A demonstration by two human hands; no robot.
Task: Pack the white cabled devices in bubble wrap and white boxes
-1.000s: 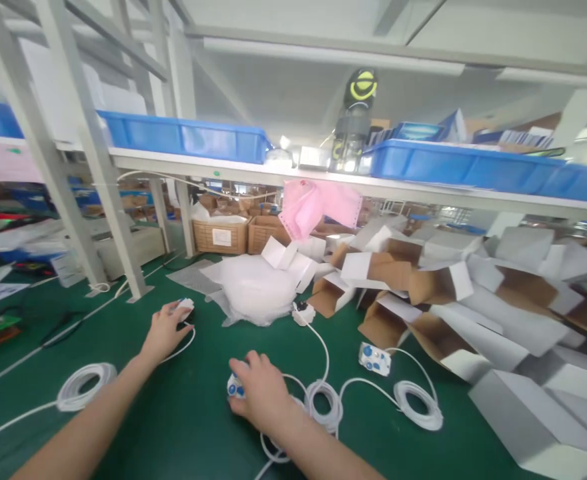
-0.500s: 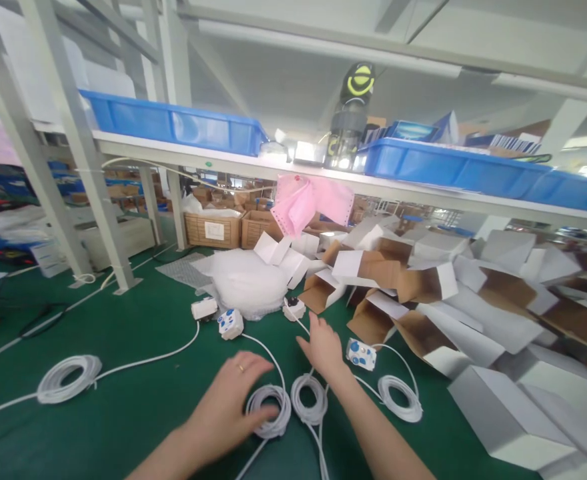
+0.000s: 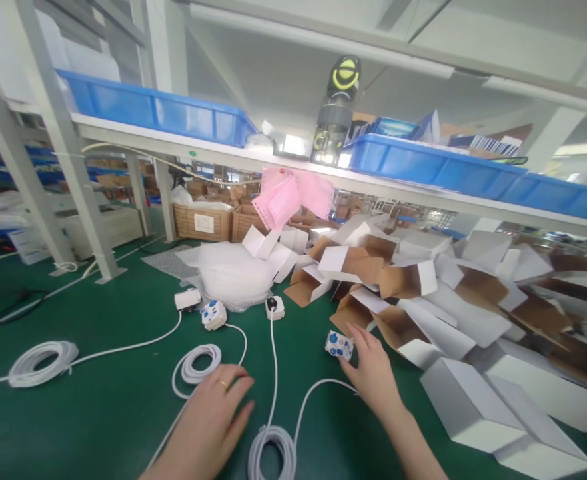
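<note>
My right hand (image 3: 371, 370) has its fingertips on a small white socket block with blue dots (image 3: 338, 345) on the green table (image 3: 98, 400). My left hand (image 3: 213, 420) lies flat on the table, fingers apart, a ring on one finger, between two white cable coils (image 3: 197, 362) (image 3: 272, 453). Further back lie another blue-dotted socket block (image 3: 214, 314), a white plug block (image 3: 187, 299) and a white block with a black centre (image 3: 275, 307), each on a white cable.
A heap of open white-and-brown cardboard boxes (image 3: 453, 300) fills the right side. A bubble-wrap bag (image 3: 228, 273) sits behind the blocks. A further cable coil (image 3: 36, 355) lies at the left. Blue bins (image 3: 153, 113) stand on the shelf above, with pink paper (image 3: 288, 193) hanging down.
My right hand has moved right onto the blue-dotted socket block. My left hand has slid off the coil and lies flat. The view has shifted, so the cables sit further left.
</note>
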